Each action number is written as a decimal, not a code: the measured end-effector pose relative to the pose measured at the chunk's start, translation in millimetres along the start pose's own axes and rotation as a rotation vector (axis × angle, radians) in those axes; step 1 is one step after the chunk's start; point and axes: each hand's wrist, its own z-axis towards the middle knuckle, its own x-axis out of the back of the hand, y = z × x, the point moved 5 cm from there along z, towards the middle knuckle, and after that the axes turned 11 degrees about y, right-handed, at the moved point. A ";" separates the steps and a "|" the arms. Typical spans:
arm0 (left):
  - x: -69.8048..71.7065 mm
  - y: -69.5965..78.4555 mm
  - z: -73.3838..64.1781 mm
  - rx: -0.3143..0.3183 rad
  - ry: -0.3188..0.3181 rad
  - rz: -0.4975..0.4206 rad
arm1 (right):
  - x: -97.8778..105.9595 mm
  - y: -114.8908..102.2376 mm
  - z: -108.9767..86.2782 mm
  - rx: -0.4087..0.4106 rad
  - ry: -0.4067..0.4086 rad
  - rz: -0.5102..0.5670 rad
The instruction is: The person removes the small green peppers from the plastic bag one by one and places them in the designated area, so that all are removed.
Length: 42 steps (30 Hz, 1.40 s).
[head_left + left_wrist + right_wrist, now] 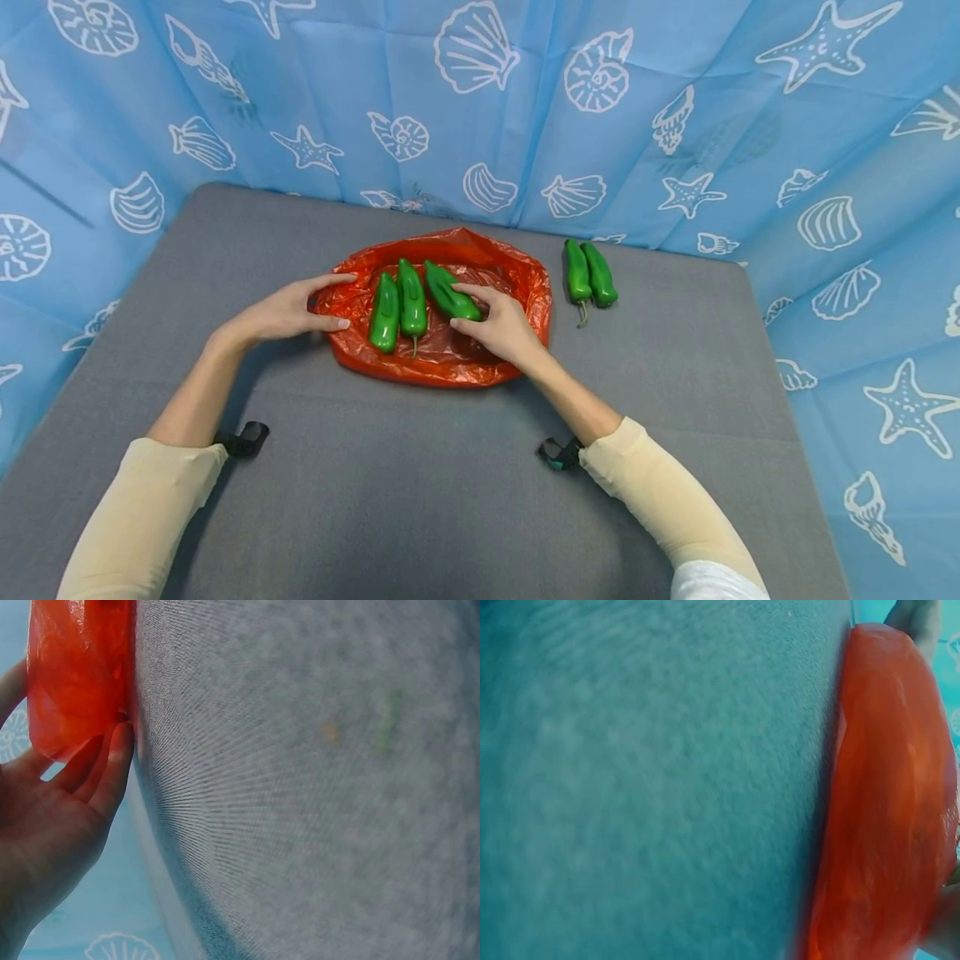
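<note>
Pinching a green pepper inside the red bag, our right grip is mostly cut off in its wrist view. Our left grip, spread wide, touches the bag's rim; two more peppers lie inside.

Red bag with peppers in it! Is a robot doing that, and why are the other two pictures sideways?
No robot: these are a person's bare hands. The big picture comes from a camera on the person's head, looking down. The other two come from cameras on each wrist, so they look close and tilted. On the gray table sits the red bag. Two green peppers lie loose inside it, and two more lie to its right. The right hand holds another pepper. The left hand holds the bag's edge.
</note>
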 end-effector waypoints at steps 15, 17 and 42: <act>2.4 2.3 1.7 0.002 0.013 0.004 | 23.4 2.4 -2.8 -0.012 0.005 0.110; 2.0 2.5 2.0 0.002 0.011 0.000 | 27.7 3.0 -3.7 -0.006 0.011 0.099; 0.0 0.7 1.2 -0.004 0.005 0.005 | 77.5 20.3 -16.9 0.014 0.098 0.122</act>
